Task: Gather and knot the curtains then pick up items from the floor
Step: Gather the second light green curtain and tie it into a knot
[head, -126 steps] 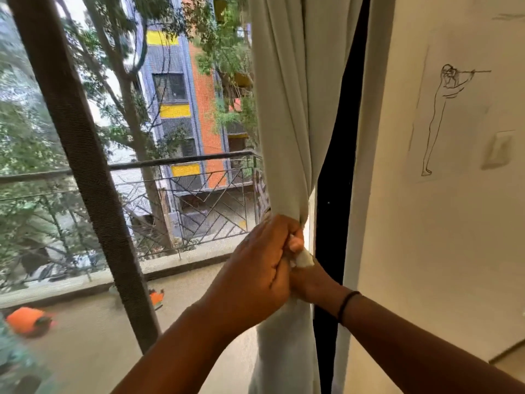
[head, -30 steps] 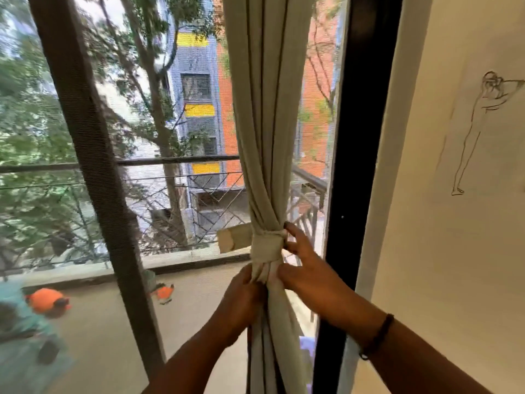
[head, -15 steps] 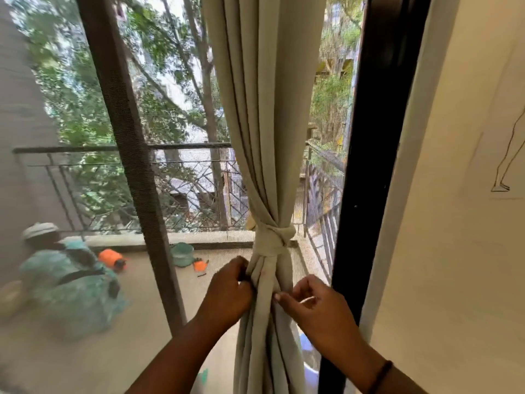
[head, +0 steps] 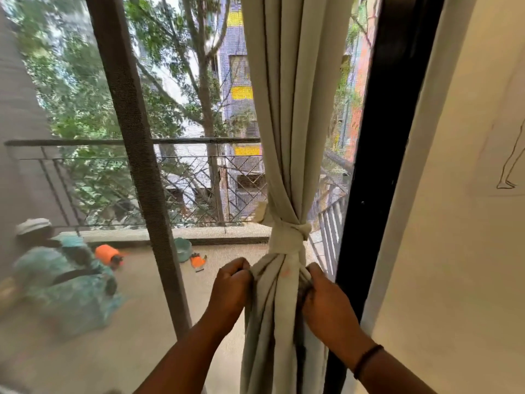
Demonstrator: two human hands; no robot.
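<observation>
Out on the balcony at far left, I see one person point(head: 61, 268) low on the floor in teal clothing with a pale cap, blurred through the mesh screen. Just right of that figure lies one orange object point(head: 107, 253), then one teal bowl point(head: 182, 248) beside the near side of the dark screen post point(head: 136, 155), and one small orange-and-white item point(head: 197, 261) next to the bowl. I cannot tell what the two orange things are. One metal railing point(head: 85, 142) runs across behind them, with trees and a building beyond.

Nearer, my left hand point(head: 231, 288) is curled into a fist, pinching the left edge of the curtain point(head: 284, 109) just below the knot point(head: 287, 237). I count one curtain, beige, gathered into a single bundle and hanging between the post and the black door frame point(head: 380, 137). The one knot sits at about the railing's base height, a short tail of cloth poking out to its upper left. Below it the folds spread and fall out of view at the bottom.

My right hand point(head: 326, 302) grips the right edge of the same bundle, fingers wrapped into the cloth at the same height as the left. One dark band point(head: 368, 361) circles that wrist.

At far right stands the cream wall point(head: 454, 251), carrying one line drawing point(head: 510, 172) of which only a leg and foot show.
</observation>
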